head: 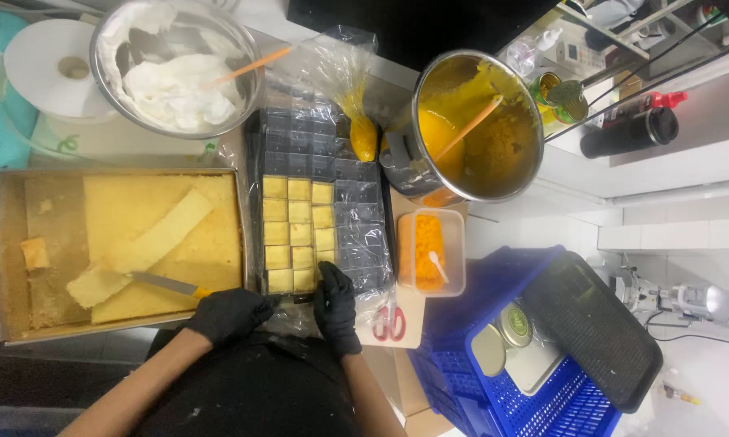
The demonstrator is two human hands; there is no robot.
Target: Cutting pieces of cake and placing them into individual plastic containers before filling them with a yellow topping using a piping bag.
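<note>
My left hand (228, 314), in a black glove, grips the handle of a knife (164, 284) whose blade lies on the yellow sponge cake (178, 235) in a baking tray (0, 267). A cut strip of cake (142, 247) rests across the sheet. My right hand (334, 303), also gloved in black, presses its fingers on the near edge of a dark compartment tray (356, 202). Several square cake pieces (300, 235) fill the tray's near-left cells; the rest are empty.
A steel bowl of white cream (174, 69) with an orange spatula stands at the back left, beside a roll of tape (53, 69). A piping bag (363, 133), a pot of yellow sauce (478, 125), a tub of orange filling (431, 251), red scissors (389, 324) and a blue crate (534, 348) lie right.
</note>
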